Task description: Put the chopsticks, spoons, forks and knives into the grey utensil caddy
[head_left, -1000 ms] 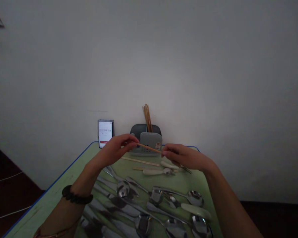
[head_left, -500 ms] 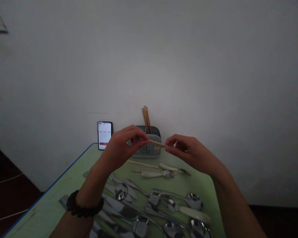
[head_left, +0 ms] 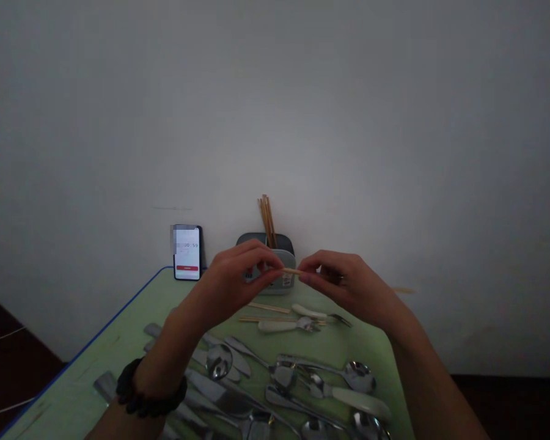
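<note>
Chopstick [head_left: 291,271] — one, pinched narrowly by my left hand [head_left: 241,271] and right hand [head_left: 341,276] above the table [head_left: 127,335], before one caddy [head_left: 288,258]; three white-handled utensils [head_left: 277,326] counted — bare room toward the blue left edge [head_left: 109,324].

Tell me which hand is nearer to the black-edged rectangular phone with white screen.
Left. The left hand is just right of the phone; the right hand is farther right.

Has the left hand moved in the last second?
Yes: the left hand has moved rightward across the picture, toward the right edge of the holder.
</note>
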Action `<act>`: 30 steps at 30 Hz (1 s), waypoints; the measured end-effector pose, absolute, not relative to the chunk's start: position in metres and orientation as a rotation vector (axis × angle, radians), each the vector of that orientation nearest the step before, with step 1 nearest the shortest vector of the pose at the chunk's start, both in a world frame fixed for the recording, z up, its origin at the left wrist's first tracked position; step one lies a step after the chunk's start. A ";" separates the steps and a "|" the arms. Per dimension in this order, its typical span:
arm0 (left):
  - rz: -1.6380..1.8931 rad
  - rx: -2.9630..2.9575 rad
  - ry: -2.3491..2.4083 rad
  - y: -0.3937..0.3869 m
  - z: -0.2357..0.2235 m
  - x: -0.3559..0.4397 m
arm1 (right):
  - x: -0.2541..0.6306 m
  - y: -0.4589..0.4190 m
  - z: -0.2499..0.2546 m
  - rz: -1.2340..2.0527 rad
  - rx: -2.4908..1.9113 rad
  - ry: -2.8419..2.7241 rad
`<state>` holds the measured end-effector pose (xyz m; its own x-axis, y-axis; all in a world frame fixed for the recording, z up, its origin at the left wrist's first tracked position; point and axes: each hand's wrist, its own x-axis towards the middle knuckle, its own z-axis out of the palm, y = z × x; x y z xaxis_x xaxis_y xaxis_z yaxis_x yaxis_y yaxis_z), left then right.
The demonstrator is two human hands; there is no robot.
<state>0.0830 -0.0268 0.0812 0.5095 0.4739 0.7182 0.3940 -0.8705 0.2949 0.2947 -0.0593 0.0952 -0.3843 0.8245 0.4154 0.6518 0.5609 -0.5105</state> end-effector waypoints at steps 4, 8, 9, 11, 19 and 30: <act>1.254 2.658 0.752 -0.026 0.081 0.082 | 0.293 -0.059 0.094 0.298 -1.165 -2.150; 1.219 2.666 0.767 -0.026 0.080 0.082 | 0.292 -0.060 0.095 0.274 -1.162 -2.158; 1.216 2.668 0.779 -0.026 0.080 0.082 | 0.291 -0.060 0.095 0.269 -1.162 -2.159; 1.221 2.671 0.801 -0.025 0.079 0.082 | 0.291 -0.061 0.096 0.261 -1.160 -2.166; 1.148 2.674 0.906 -0.025 0.078 0.082 | 0.289 -0.059 0.098 0.254 -1.180 -2.270; 1.269 2.540 1.215 -0.016 0.076 0.074 | 0.297 -0.057 0.092 0.409 -1.284 -2.223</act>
